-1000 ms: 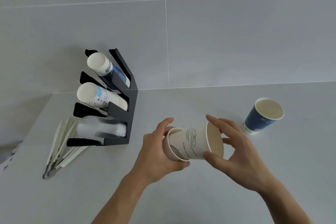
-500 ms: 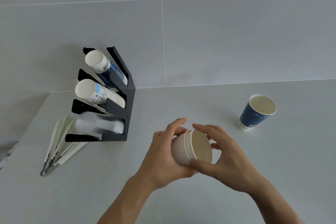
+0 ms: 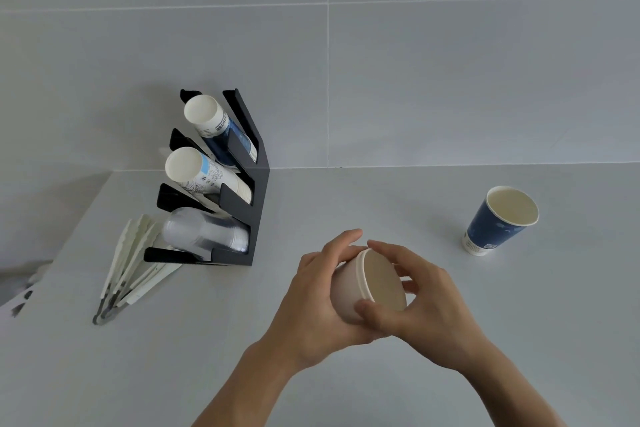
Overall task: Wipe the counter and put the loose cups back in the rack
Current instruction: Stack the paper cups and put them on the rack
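Observation:
A white paper cup [image 3: 377,282] lies on its side between both hands, mouth toward me. My left hand [image 3: 311,302] wraps its body from the left. My right hand [image 3: 420,305] pinches its rim with thumb and fingers. A blue paper cup [image 3: 497,222] stands upright on the counter to the right, apart from both hands. The black cup rack [image 3: 258,191] stands at the back left, with a stack of blue cups [image 3: 216,130] in its top slot, white printed cups [image 3: 204,175] in the middle and clear plastic cups [image 3: 204,230] at the bottom.
White tongs [image 3: 128,263] lie fanned out on the grey counter [image 3: 381,204] left of the rack. The counter's left edge [image 3: 86,208] runs diagonally just beyond them. A grey tiled wall [image 3: 415,80] rises behind the counter.
The white cup has turned from side-on to mouth toward me, with its wave print now out of sight. Both hands have closed tighter around it and kept roughly the same place.

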